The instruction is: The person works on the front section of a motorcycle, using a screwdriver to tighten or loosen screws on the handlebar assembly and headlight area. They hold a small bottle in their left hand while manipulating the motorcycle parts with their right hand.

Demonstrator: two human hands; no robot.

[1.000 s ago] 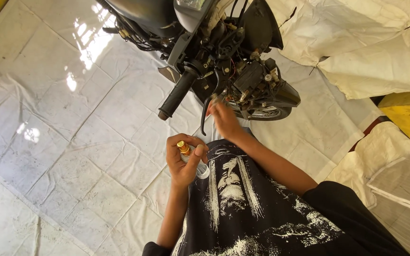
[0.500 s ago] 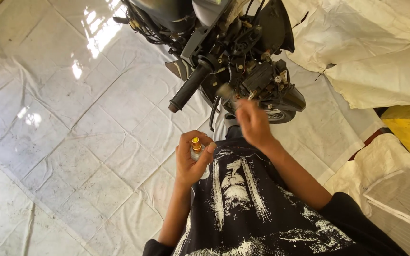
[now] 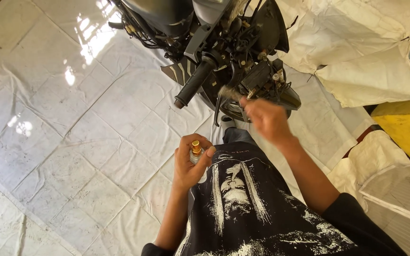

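Black motorcycle (image 3: 224, 52), gold-capped clear bottle (image 3: 196, 152), white floor sheeting (image 3: 72, 142), yellow block (image 3: 404, 130)

Your right hand (image 3: 265, 119) is motion-blurred beside the motorcycle (image 3: 224, 52), as is the brush (image 3: 228, 93) it holds. The motorcycle's upper part runs off the top edge. Your left hand (image 3: 190, 163) hides most of the small bottle (image 3: 196, 151).

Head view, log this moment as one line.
left hand: holds small bottle | right hand: brush at motorcycle handlebar controls
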